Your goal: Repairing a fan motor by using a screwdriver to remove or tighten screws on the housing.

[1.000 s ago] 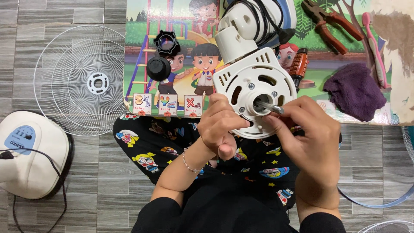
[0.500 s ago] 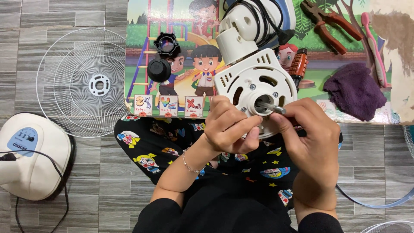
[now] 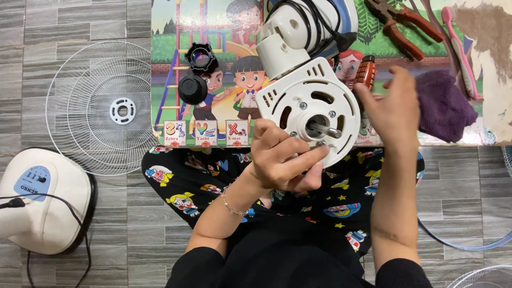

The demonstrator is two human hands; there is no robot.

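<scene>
Hands work over the lap of a person sitting on the grey wood-look floor point(image 3: 64, 21). The left hand point(image 3: 280, 160) grasps the lower rim of a round white plastic fan motor housing point(image 3: 306, 109), fingers curled around its edge, holding it tilted above the near edge of a colourful cartoon play mat point(image 3: 176, 32). A short metal shaft point(image 3: 326, 129) sticks out from the middle of the housing's face. Black cable point(image 3: 314, 21) is looped over the white body behind it.

The right hand point(image 3: 394, 109) is released, fingers spread and holding nothing, just beside the right edge of the housing and in front of a purple cloth point(image 3: 445, 106) lying near the mat's right edge.

On the mat, a black round knob point(image 3: 192, 89) and a black toothed ring cap point(image 3: 201, 57) lie left of the housing, close together. Red-handled pliers point(image 3: 405, 21) and a pink toothbrush point(image 3: 458, 48) rest toward the mat's far right corner. A small ribbed brown piece point(image 3: 366, 72) sits between the housing and the open hand.

Off the mat's left edge, a white wire fan guard point(image 3: 101, 106) lies flat on the floor, and a white fan base with a blue panel point(image 3: 40, 200) stands near it, at the left.
</scene>
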